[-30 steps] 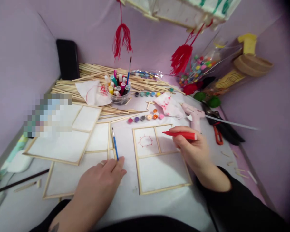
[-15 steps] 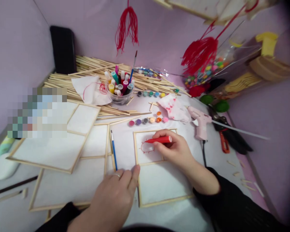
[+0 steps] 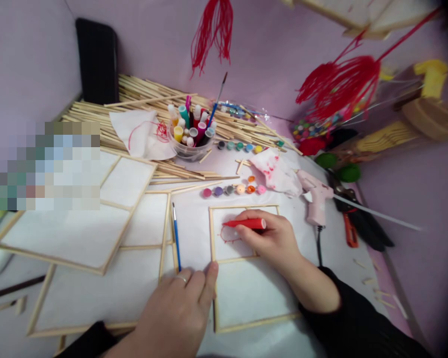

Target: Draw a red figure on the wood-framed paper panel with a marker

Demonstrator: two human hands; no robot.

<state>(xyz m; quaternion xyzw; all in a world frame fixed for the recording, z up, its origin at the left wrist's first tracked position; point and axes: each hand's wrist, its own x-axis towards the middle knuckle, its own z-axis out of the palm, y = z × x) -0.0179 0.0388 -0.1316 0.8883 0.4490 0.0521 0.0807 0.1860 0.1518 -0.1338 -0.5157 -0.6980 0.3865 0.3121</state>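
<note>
My right hand (image 3: 278, 241) pinches a red felt-tip marker (image 3: 252, 223), its tip at a red outline with short strokes on white paper. That paper fills the upper left panel of a thin wooden-stick frame (image 3: 212, 233). Part of the drawing is hidden behind my fingers. My left hand (image 3: 177, 303), with a ring on it, lies flat with its index fingertip against the frame's left edge. Just beyond its knuckles is a blue paintbrush (image 3: 176, 238).
More papered stick frames (image 3: 104, 266) overlap at left. Behind stand a tub of markers (image 3: 192, 149), wooden sticks (image 3: 145, 92) and a black phone (image 3: 97, 62). Paint pots (image 3: 241, 189), a stained cloth (image 3: 274, 171), a pink glue gun (image 3: 316, 196) and pliers (image 3: 353, 233) lie at right; red tassels (image 3: 343, 89) hang above.
The camera view has shifted a little, so most things sit slightly differently in the picture. My right hand and the marker have moved slightly over the drawing; my left hand stays at the frame's edge.
</note>
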